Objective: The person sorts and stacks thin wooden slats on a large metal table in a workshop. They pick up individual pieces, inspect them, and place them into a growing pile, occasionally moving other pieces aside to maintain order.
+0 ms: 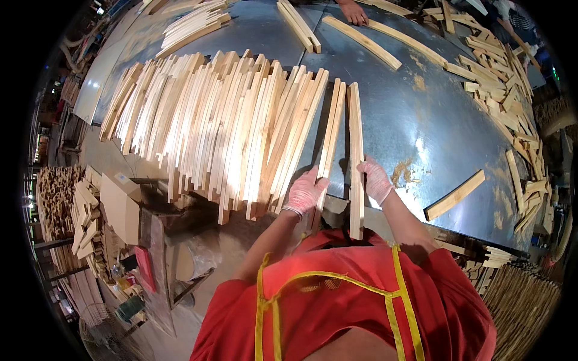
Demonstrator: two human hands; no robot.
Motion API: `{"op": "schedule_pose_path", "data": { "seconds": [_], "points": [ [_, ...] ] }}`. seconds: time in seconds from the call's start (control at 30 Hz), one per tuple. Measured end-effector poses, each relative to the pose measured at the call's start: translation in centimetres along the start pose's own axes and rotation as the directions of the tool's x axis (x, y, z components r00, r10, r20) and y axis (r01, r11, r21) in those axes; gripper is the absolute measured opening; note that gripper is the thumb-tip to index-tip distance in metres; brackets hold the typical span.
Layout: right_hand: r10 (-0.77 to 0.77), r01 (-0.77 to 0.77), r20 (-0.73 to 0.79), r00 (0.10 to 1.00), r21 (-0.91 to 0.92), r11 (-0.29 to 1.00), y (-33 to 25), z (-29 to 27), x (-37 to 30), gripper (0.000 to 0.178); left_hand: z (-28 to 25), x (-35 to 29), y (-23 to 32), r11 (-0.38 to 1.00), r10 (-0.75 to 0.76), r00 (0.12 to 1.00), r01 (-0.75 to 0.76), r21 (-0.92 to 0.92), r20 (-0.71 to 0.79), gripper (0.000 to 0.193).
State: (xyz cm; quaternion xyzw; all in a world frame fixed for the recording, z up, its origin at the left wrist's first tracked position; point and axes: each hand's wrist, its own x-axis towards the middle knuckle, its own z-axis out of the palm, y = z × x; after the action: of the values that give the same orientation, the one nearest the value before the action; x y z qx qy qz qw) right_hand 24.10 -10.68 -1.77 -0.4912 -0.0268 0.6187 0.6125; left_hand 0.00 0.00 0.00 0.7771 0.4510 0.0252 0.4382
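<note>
My left hand (305, 190), in a pale knit glove, is closed around the near part of a narrow pair of wooden strips (331, 132). Just right of it, my right hand (376, 180), gloved alike, grips the side of another wooden strip (356, 138), its fingers partly hidden behind the wood. A narrow gap parts the two hands' pieces, which point away from me over the table. To the left lies a wide row of wooden strips (235, 132), packed side by side with uneven ends.
A metal-topped table (397, 120) spreads ahead. A co-worker's hand (353, 12) rests near boards (361, 41) at the far side. One short board (454, 195) lies at right, before a heap of offcuts (500, 84). A cardboard box (120, 207) stands at lower left.
</note>
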Motion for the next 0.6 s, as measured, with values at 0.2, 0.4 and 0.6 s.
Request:
{"op": "schedule_pose_path", "data": {
  "seconds": [0.2,0.4,0.6],
  "points": [
    [0.038,-0.053,-0.157,0.987,-0.093,0.994,-0.1,1.2,0.1,0.031,-2.5,-0.2,2.2,0.980,0.071,0.991,-0.047,0.194,-0.117,0.034],
    [-0.122,-0.050,-0.241,0.963,-0.601,0.798,-0.7,0.0,1.6,0.034,-5.3,-1.1,3.0,0.658,0.233,0.925,0.077,0.749,-0.300,0.066],
    [-0.194,-0.088,-0.223,0.955,-0.841,0.534,-2.6,1.2,0.5,0.041,1.3,-3.5,5.8,0.840,0.091,0.990,-0.020,0.542,-0.104,0.087]
  ]
}}
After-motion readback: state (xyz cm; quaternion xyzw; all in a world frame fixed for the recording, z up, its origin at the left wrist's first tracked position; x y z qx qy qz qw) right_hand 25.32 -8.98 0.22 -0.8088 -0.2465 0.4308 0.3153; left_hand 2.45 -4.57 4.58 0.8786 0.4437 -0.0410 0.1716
